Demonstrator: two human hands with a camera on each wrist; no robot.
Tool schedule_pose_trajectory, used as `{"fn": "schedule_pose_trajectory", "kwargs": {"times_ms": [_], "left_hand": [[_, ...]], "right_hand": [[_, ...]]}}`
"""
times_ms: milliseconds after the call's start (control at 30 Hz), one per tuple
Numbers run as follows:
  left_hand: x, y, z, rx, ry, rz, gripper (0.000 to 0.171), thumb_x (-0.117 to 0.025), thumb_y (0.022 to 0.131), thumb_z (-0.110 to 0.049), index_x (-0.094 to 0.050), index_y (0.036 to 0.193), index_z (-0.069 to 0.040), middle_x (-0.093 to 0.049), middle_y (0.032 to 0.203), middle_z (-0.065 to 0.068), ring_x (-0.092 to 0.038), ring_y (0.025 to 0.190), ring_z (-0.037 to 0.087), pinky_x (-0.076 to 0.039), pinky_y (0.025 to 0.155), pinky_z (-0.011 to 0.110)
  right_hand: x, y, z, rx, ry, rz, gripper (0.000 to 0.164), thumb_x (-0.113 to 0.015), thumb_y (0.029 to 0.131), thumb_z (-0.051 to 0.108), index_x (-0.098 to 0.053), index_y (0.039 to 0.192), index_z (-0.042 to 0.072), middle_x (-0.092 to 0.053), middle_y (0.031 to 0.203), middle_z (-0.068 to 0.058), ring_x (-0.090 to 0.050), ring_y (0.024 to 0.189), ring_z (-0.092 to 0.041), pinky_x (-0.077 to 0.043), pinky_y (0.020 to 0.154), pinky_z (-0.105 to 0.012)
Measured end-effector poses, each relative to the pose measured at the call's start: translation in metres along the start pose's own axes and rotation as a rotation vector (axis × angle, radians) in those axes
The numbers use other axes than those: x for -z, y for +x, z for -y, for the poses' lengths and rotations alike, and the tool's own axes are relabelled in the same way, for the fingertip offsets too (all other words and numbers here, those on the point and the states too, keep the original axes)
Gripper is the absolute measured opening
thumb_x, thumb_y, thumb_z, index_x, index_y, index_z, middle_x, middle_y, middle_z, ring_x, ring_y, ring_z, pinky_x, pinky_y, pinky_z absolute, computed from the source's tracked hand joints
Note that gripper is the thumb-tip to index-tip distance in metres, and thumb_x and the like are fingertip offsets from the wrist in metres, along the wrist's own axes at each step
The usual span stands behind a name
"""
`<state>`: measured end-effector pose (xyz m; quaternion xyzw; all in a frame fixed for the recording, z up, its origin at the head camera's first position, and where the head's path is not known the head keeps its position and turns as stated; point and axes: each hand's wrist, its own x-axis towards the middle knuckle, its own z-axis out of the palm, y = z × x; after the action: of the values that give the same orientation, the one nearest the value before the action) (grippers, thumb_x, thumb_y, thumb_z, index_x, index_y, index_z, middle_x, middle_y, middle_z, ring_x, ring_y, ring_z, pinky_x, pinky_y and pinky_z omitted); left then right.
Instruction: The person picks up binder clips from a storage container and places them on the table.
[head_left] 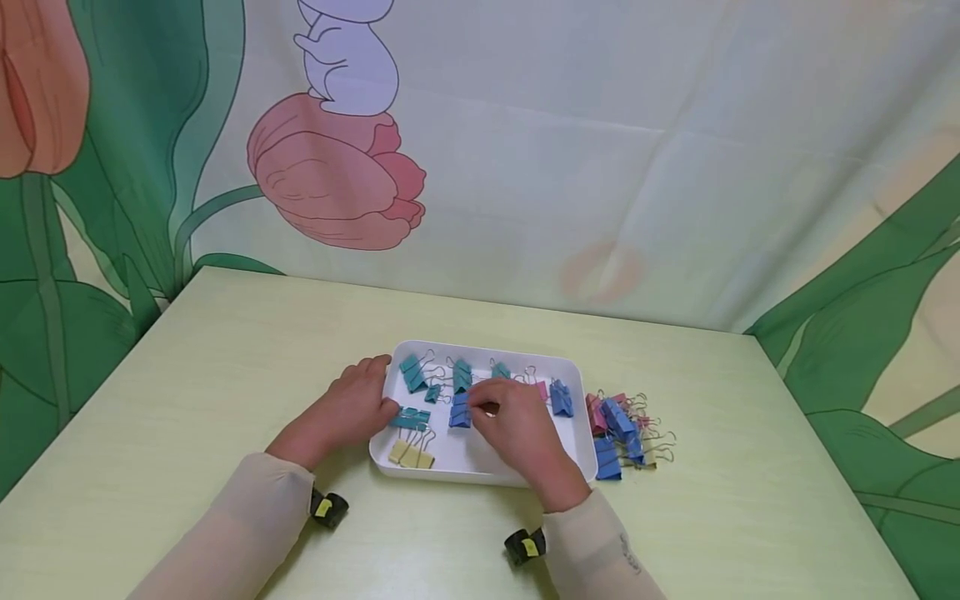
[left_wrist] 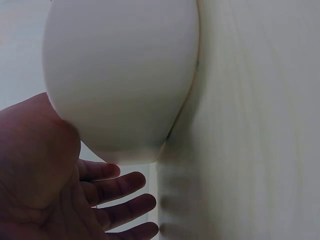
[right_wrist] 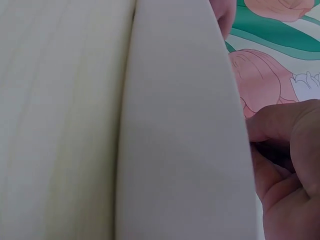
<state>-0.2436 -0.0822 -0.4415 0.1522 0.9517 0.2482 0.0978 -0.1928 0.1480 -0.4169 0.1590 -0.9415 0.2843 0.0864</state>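
In the head view a white tray (head_left: pixel 487 477) stands on the table with binder clips in it. My right hand (head_left: pixel 517 421) reaches over its near wall and pinches a blue binder clip (head_left: pixel 460 412) near the middle. In the right wrist view the right hand (right_wrist: pixel 290 160) shows thumb and forefinger together, partly behind the tray wall. My left hand (head_left: pixel 352 404) holds the tray at its left end, thumb over the rim near a teal binder clip (head_left: pixel 411 418). In the left wrist view the thumb tip is hidden behind the wall, the other fingers (left_wrist: pixel 125 207) outside it.
Teal clips (head_left: pixel 414 373) line the tray's far side, with a blue clip (head_left: pixel 561 398) at the right end and yellow clips (head_left: pixel 411 455) at near left. A pile of blue, pink and yellow clips (head_left: pixel 626 433) lies beside the tray's right end. A printed curtain (head_left: pixel 525 167) hangs behind the table.
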Motion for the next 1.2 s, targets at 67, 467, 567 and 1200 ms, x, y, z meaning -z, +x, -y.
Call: {"fn": "schedule_pose_trajectory", "kwargs": {"times_ms": [67, 467, 567, 1200], "left_hand": [[0.0, 0.0, 0.0, -0.002, -0.003, 0.0, 0.068, -0.052, 0.09, -0.021, -0.026, 0.146, 0.009, -0.037, 0.146, 0.025, -0.04, 0.127, 0.039, -0.028, 0.112, 0.056], [-0.001, 0.001, 0.0, 0.018, -0.012, 0.018, 0.071, -0.053, 0.091, -0.023, -0.023, 0.148, 0.008, -0.035, 0.149, 0.024, -0.039, 0.128, 0.038, -0.028, 0.113, 0.056], [-0.001, 0.001, -0.001, 0.018, -0.012, 0.02, 0.071, -0.053, 0.091, -0.023, -0.023, 0.148, 0.008, -0.035, 0.149, 0.024, -0.039, 0.128, 0.038, -0.028, 0.113, 0.056], [0.002, -0.002, -0.004, 0.014, -0.008, 0.02, 0.069, -0.052, 0.091, -0.021, -0.024, 0.147, 0.009, -0.035, 0.149, 0.025, -0.039, 0.126, 0.038, -0.028, 0.112, 0.056]], "right_hand": [[0.004, -0.001, -0.001, 0.006, -0.003, -0.007, 0.011, -0.07, 0.084, 0.008, -0.077, 0.093, 0.008, -0.073, 0.104, -0.003, -0.069, 0.092, -0.015, -0.056, 0.078, -0.026], [0.039, -0.007, -0.007, -0.015, 0.047, -0.145, 0.011, -0.068, 0.085, 0.006, -0.078, 0.088, 0.008, -0.072, 0.103, -0.002, -0.071, 0.09, -0.015, -0.057, 0.076, -0.027], [0.051, -0.008, -0.008, -0.025, 0.042, -0.18, 0.01, -0.068, 0.085, 0.007, -0.077, 0.089, 0.008, -0.072, 0.104, -0.002, -0.071, 0.09, -0.015, -0.057, 0.076, -0.028], [0.119, -0.027, -0.033, -0.182, 0.021, -0.435, 0.014, -0.067, 0.087, 0.01, -0.076, 0.095, 0.005, -0.071, 0.107, -0.005, -0.071, 0.093, -0.021, -0.056, 0.082, -0.035]]}}
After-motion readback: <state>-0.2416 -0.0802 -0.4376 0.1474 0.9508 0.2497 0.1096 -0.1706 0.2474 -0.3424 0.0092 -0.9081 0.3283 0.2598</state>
